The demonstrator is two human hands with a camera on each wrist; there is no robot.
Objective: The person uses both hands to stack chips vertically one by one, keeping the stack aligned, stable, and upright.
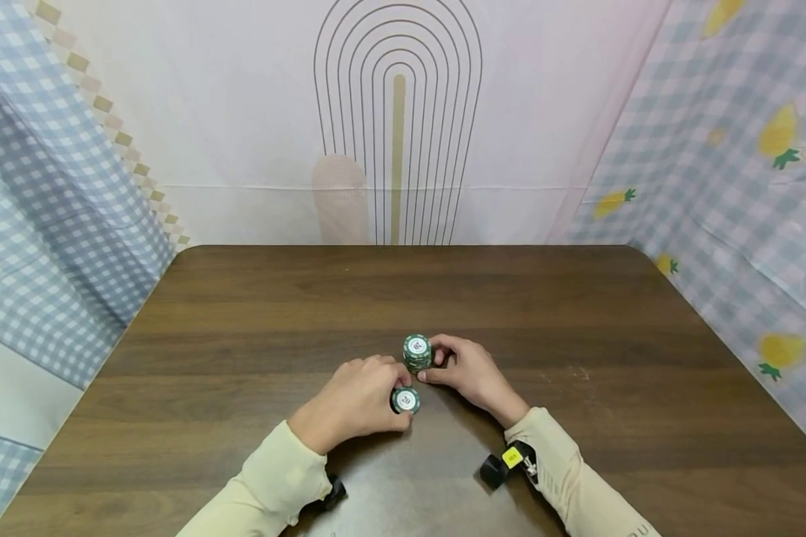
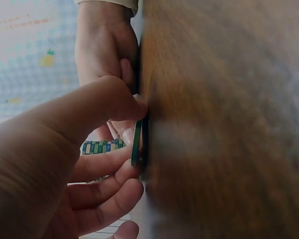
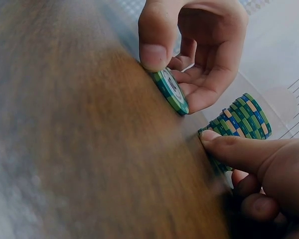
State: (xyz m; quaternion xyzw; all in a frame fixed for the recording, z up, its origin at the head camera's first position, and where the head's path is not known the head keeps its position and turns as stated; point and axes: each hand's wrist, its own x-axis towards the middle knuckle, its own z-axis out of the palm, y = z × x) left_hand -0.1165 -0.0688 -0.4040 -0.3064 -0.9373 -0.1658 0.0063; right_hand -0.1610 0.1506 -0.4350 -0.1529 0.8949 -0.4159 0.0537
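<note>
A stack of green-and-white poker chips (image 1: 417, 352) stands on the wooden table (image 1: 275, 298), leaning slightly in the right wrist view. My right hand (image 1: 466, 373) holds the stack from its right side. The right thumb (image 3: 224, 147) lies at the bottom chips, and the other fingers are partly hidden behind. Nearer the table's front, my left hand (image 1: 363, 395) pinches a single poker chip (image 1: 406, 400) between thumb and fingers. This chip (image 3: 171, 92) shows its white, numbered centre and is held low, close over the tabletop. The left hand's remaining fingers (image 2: 109, 206) are loosely bent.
A black wrist camera (image 1: 493, 471) with a yellow label hangs by the right cuff. Behind the table hangs a white cloth (image 1: 242, 112) with an arch pattern. Checked curtains (image 1: 60, 186) flank both sides.
</note>
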